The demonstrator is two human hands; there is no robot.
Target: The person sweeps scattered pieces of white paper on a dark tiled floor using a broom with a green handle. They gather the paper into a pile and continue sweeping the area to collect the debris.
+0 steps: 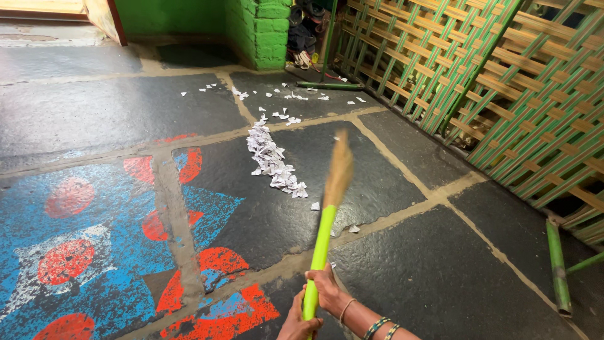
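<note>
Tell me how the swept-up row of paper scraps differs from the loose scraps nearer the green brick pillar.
The swept row of scraps is packed into one dense, narrow band; the loose scraps lie thinly scattered, with bare floor between them. The row lies close ahead of the broom; the loose ones sit farther off, by the green brick pillar. Both are small white paper bits on the dark stone floor.

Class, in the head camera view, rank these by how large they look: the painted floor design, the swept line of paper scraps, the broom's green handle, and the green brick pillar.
1. Painted floor design, plainly largest.
2. Broom's green handle and line of paper scraps: look alike, and the handle is nearer the camera, so unranked.
3. Green brick pillar: smallest as seen, but farthest and cut off by the frame.
</note>
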